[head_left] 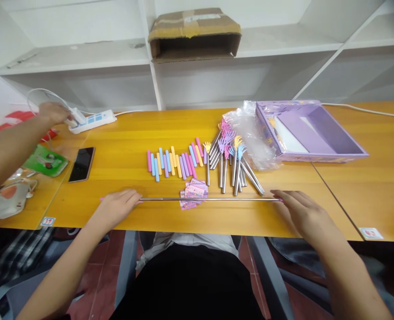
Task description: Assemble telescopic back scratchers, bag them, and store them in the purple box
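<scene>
An extended telescopic back scratcher (236,199) stretches sideways across the front of the table, its thin metal rod drawn out long. Its pink end at the left is in my left hand (118,206), which is closed round it. My right hand (305,215) has its fingers closed at the other pink end. Under the rod lie several small pink and purple printed cards (194,193). Beyond them is a row of coloured handle sleeves (172,162) in pink, blue, yellow and purple. To their right, several collapsed back scratchers (228,155) with coloured hand-shaped heads are heaped together.
A purple open box (316,153) stands at the right beside a clear plastic bag (255,146). At the left lie a phone (81,164) and a white power strip (95,121), where another person's hand (53,113) holds a plug. A cardboard box (195,35) sits on the shelf.
</scene>
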